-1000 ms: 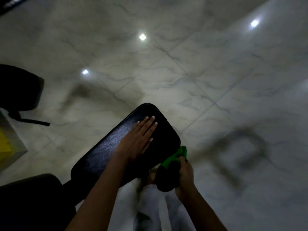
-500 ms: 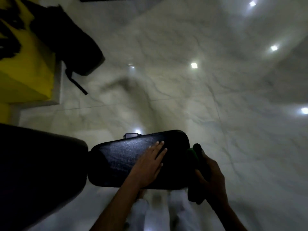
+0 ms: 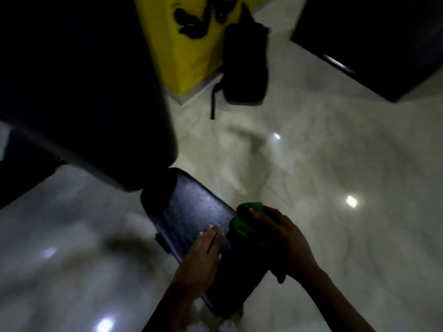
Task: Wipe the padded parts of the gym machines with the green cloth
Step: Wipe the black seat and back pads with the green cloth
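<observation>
Pad, black, long axis running up-left from our hands. Our left hand lies flat on its near half; our right hand clutches the green cloth at its right edge, nearer the unwiped length.

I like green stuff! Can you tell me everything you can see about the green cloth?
The green cloth is bright green, soft-looking and bunched into a wad, so only parts of it show. The right hand grips it, fingers curled over it, pressing it on the right edge of the black padded seat. The left hand lies flat on that pad beside it, not touching the cloth. The picture is dim and blurry.
</observation>
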### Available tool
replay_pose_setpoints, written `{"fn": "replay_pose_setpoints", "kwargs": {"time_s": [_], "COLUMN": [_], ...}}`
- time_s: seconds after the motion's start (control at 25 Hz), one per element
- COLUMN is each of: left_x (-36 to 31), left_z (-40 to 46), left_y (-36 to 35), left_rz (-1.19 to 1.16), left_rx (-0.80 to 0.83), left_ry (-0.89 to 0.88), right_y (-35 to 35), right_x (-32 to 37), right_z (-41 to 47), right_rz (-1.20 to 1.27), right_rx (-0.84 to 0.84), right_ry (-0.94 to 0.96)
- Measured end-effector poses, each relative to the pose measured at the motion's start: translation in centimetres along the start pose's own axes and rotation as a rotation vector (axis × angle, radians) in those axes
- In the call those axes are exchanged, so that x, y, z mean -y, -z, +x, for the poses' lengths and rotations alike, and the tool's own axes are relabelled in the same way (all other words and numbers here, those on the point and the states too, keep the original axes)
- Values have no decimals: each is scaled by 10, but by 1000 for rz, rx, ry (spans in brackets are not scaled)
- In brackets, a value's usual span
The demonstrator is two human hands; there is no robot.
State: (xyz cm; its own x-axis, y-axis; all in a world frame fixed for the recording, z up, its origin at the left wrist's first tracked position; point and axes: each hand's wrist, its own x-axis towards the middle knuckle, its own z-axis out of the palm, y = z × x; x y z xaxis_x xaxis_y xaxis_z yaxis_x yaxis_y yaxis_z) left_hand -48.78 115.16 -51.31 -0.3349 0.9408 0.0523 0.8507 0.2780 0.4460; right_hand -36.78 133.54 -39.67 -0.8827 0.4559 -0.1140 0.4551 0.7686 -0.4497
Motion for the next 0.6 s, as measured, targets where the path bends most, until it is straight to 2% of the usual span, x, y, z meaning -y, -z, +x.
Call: {"fn": "replay_pose_setpoints", "kwargs": {"time_s": [0.12, 0.2, 0.28, 0.44, 0.52, 0.6], "left_x": [-25, -44, -56, -75, -85, -97], "left_z": [-25, -28, -34, -36, -31, -18], "left_y": [-16, -15, -20, -40, -42, -47], "left_rz": [46, -12, -25, 49, 146, 158], "left_rx": [-68, 0, -9, -145, -144, -197], "left_ry": [99, 210, 266, 459, 576, 703], "right_y": [-2, -10, -19, -61, -77, -92], "right_x": [13, 38, 75, 141, 164, 174], "right_z": [43, 79, 111, 147, 154, 149], "right_rz": [-89, -232, -377, -624, -729, -876], "right_rx": [131, 159, 177, 296, 398, 576], "right_ry": [192, 399, 609, 1195, 1461, 1636]}}
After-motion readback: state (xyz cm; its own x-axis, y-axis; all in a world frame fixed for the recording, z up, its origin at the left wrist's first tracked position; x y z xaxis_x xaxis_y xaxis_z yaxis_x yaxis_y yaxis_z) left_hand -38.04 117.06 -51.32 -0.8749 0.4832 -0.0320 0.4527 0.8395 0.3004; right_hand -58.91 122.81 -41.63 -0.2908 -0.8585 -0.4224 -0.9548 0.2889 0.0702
